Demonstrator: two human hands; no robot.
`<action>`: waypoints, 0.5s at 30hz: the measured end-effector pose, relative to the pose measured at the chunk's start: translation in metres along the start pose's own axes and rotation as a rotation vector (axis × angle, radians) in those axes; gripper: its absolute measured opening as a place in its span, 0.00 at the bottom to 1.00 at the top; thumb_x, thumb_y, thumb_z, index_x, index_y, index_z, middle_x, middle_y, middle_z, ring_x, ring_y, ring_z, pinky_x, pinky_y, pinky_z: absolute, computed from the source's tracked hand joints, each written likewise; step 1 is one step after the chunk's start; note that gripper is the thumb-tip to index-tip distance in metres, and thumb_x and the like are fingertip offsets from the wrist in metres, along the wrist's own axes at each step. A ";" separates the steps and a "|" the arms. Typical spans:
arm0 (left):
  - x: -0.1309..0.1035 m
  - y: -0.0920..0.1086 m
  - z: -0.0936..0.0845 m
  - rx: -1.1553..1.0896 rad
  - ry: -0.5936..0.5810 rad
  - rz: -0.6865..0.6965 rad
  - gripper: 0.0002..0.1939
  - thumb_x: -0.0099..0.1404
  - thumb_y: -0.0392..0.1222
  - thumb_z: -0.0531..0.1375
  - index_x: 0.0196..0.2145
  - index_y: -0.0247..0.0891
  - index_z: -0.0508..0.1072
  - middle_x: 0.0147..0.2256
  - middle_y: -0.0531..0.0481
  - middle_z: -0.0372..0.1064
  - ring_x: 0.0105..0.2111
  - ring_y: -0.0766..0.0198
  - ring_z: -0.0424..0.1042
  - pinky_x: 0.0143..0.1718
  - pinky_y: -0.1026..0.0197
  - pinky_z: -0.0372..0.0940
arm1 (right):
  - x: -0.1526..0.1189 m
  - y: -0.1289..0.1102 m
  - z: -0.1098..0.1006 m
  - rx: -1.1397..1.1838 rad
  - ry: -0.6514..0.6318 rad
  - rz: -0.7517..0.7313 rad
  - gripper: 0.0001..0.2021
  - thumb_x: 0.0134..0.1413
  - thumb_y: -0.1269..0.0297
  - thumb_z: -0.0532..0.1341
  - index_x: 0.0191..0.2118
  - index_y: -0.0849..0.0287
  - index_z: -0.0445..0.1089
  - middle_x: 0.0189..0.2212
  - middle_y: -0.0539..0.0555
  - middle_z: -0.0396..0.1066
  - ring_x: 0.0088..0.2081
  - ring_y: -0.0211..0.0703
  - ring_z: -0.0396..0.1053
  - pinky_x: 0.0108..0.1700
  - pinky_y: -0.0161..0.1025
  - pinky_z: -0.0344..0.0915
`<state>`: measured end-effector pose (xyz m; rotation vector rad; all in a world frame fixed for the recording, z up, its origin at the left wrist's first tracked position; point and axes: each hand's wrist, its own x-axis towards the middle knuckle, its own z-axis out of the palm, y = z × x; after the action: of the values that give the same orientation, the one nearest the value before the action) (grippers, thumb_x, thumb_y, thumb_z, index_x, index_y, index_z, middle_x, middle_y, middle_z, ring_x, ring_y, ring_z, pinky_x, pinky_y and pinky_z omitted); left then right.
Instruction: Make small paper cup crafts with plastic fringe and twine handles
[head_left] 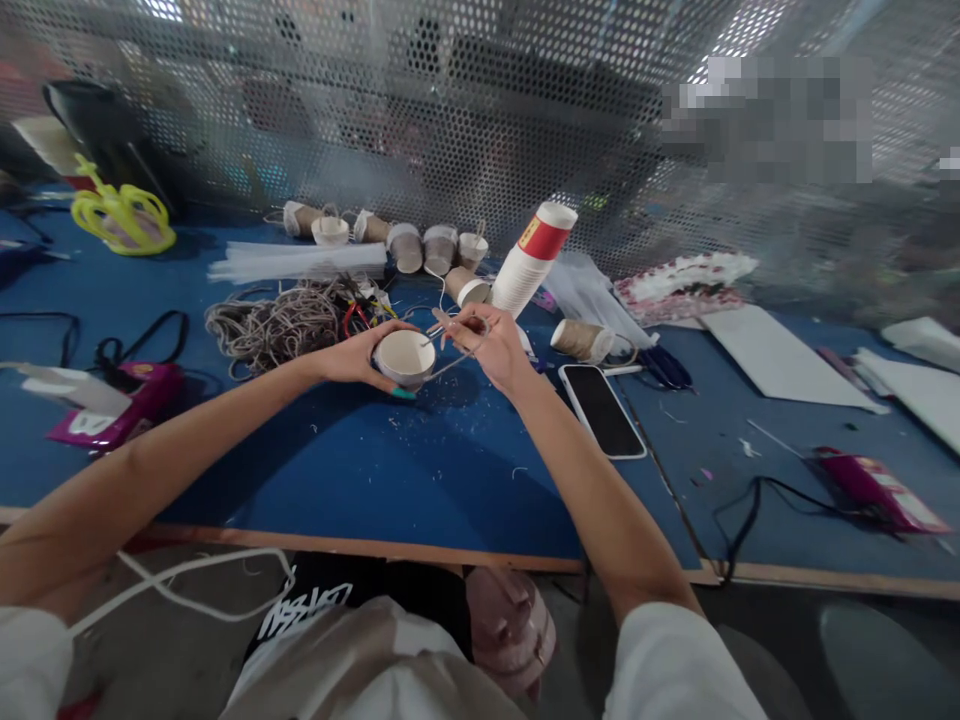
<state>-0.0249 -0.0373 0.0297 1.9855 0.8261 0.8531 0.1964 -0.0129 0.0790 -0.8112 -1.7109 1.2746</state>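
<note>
My left hand (356, 357) is wrapped round a small white paper cup (406, 354), tilted so that its open mouth faces me. A grey cord (456, 364) runs from the cup's rim to my right hand (491, 350), whose fingers pinch it just right of the cup. Part of the cord reaches into the mouth of the cup; how it is fastened there I cannot make out. Behind my left hand lies a tangled heap of the same grey cord (274, 325), with red-handled pliers (354, 318) at its right side.
Several cord-wrapped cups (405, 247) line the back, beside a leaning stack of paper cups (517, 280). A phone (604, 412) lies right of my right arm. White boards (787, 355) and a purple packet (881, 488) are farther right. A yellow crown-shaped object (124, 215) stands at back left.
</note>
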 end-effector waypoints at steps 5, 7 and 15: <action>-0.005 0.000 0.030 0.029 0.328 0.071 0.39 0.44 0.56 0.72 0.50 0.37 0.64 0.47 0.40 0.70 0.48 0.50 0.72 0.50 0.48 0.67 | -0.001 -0.001 -0.006 -0.067 -0.040 -0.012 0.21 0.42 0.45 0.69 0.24 0.59 0.67 0.21 0.49 0.69 0.21 0.31 0.56 0.23 0.35 0.54; -0.008 0.003 0.034 0.034 0.374 0.083 0.38 0.45 0.57 0.71 0.49 0.38 0.63 0.47 0.40 0.69 0.48 0.50 0.71 0.50 0.47 0.66 | -0.001 -0.002 -0.008 -0.109 -0.069 -0.016 0.22 0.43 0.44 0.68 0.25 0.59 0.67 0.21 0.49 0.69 0.21 0.31 0.57 0.23 0.35 0.55; -0.013 0.004 0.047 0.077 0.426 0.058 0.42 0.42 0.59 0.73 0.49 0.38 0.62 0.46 0.40 0.68 0.47 0.50 0.71 0.48 0.48 0.67 | -0.004 -0.008 -0.007 -0.308 -0.096 -0.069 0.21 0.48 0.45 0.66 0.23 0.59 0.65 0.19 0.48 0.66 0.22 0.33 0.59 0.26 0.35 0.56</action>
<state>0.0057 -0.0692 0.0090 1.9273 1.0555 1.3237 0.2048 -0.0155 0.0863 -0.8693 -2.0270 1.0319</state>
